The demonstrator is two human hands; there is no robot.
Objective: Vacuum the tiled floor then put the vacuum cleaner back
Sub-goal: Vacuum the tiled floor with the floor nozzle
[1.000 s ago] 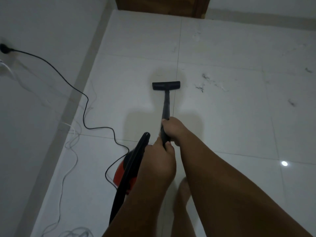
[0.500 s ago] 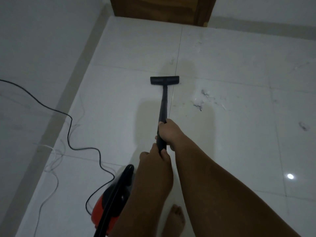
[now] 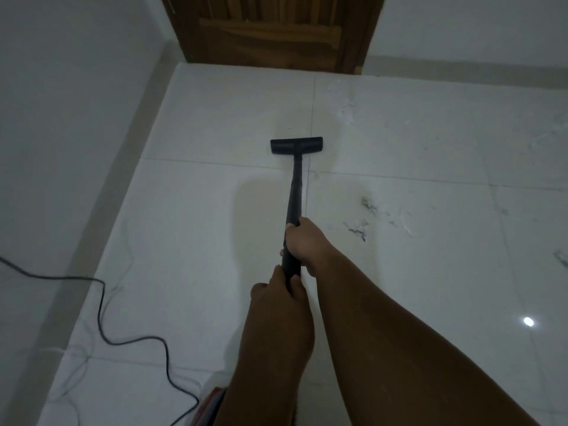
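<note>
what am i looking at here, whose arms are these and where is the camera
The camera sits on a person's head, looking forward and down, so the arms are their own. Both hands grip a black vacuum wand: the right hand farther along, the left hand nearer the person. Its floor head rests on the white tiled floor. Dark dirt lies to the right, a black cable trails on the left, and the red vacuum body peeks in below.
</note>
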